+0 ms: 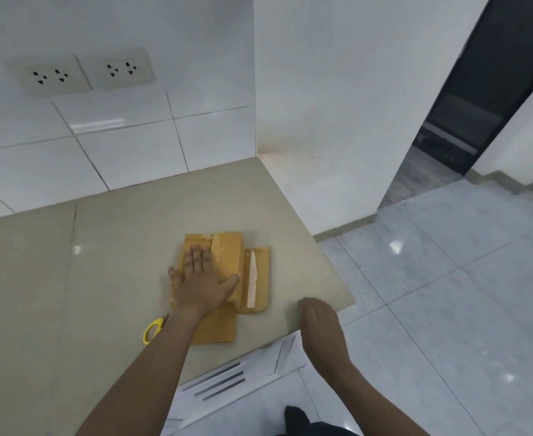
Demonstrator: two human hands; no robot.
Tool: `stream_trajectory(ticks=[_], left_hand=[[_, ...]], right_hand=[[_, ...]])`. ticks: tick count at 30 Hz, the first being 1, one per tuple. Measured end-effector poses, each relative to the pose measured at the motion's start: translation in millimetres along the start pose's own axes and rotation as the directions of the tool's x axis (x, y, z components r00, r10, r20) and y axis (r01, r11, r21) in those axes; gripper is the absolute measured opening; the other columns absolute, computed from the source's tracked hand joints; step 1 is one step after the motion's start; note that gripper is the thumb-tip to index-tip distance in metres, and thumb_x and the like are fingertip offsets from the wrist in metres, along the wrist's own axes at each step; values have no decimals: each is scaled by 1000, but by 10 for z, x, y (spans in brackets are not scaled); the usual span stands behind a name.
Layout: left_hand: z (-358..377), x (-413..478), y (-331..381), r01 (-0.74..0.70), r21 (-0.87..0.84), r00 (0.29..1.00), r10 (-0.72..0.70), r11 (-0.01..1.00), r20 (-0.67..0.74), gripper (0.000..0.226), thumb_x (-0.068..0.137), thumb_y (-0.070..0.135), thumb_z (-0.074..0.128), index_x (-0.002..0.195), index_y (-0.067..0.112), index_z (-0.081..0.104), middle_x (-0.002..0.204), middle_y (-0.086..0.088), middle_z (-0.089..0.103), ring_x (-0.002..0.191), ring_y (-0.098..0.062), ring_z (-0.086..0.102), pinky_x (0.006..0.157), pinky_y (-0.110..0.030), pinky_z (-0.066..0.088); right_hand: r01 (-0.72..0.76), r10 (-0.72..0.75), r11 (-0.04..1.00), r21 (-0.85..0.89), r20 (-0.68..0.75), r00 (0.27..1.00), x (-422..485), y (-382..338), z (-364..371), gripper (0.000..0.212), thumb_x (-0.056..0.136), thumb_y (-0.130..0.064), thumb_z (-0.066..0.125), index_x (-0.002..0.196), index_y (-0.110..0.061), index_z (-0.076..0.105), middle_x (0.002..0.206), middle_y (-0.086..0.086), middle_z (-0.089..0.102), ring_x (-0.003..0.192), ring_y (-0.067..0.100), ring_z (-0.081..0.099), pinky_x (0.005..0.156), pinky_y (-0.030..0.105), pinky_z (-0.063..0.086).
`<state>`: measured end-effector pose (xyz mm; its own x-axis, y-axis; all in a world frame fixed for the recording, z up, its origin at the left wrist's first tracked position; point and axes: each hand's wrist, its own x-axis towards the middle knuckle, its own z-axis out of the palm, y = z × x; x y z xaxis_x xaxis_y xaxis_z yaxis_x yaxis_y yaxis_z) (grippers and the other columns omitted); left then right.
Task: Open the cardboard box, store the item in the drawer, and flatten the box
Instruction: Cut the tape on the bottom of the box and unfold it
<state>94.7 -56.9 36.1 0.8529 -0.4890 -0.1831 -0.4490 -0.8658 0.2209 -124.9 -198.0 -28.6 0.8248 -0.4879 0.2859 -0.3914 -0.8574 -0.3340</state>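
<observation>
Lengthwise, flattened box (227, 265) toward wall

No words, numbers or brand marks can be read anywhere, not even on the cardboard box (227, 262).

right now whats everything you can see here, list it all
cardboard box: one, brown, flattened on the counter, pale tape strip on its right flap
scissors: one pair, yellow handles, on the counter left of the box, partly hidden by the forearm
counter: one, beige
wall sockets: two, off-white, on the tiled wall
drawer front: one, white, below the counter edge
floor: grey tiles, right side
left hand: open, flat on the box
right hand: open, at the counter's near right edge, holding nothing
</observation>
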Motion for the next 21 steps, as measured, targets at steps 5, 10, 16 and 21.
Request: stream_trajectory(ticks=[5,10,16,21], left_hand=[[-18,1,12,2,-8,1000,-1,1000,12,100,80,76,29,151,14,-3,161,-7,-9,146,-21,-14,112,-62,-2],[-55,-43,85,67,-180,998,-66,981,11,98,82,76,27,151,14,-4,160,-6,-12,145,-23,-20,111,-61,-5],[-344,-55,116,247,-754,948,-312,609,59,71,95,56,23,150,25,-11,161,-3,-9,147,-29,0,117,-51,5],[-473,-259,-1,259,-903,919,-376,343,121,67,99,44,27,149,29,-14,159,-6,16,142,-32,23,114,-43,21]], right_hand=[[-87,94,993,-78,91,991,43,-141,-31,36,87,-25,40,113,-12,62,109,5,68,104,24,63,93,40,50],[-45,69,989,-144,166,984,105,-505,-96,39,87,-38,37,113,-20,59,112,0,68,101,20,65,98,52,42],[-158,50,880,449,242,969,676,-1135,-205,57,95,-52,39,142,-24,25,146,0,36,125,18,44,97,31,42],[-67,13,984,167,303,953,1070,-1307,-142,79,85,-52,56,145,-20,17,153,10,24,128,35,40,97,42,46]])
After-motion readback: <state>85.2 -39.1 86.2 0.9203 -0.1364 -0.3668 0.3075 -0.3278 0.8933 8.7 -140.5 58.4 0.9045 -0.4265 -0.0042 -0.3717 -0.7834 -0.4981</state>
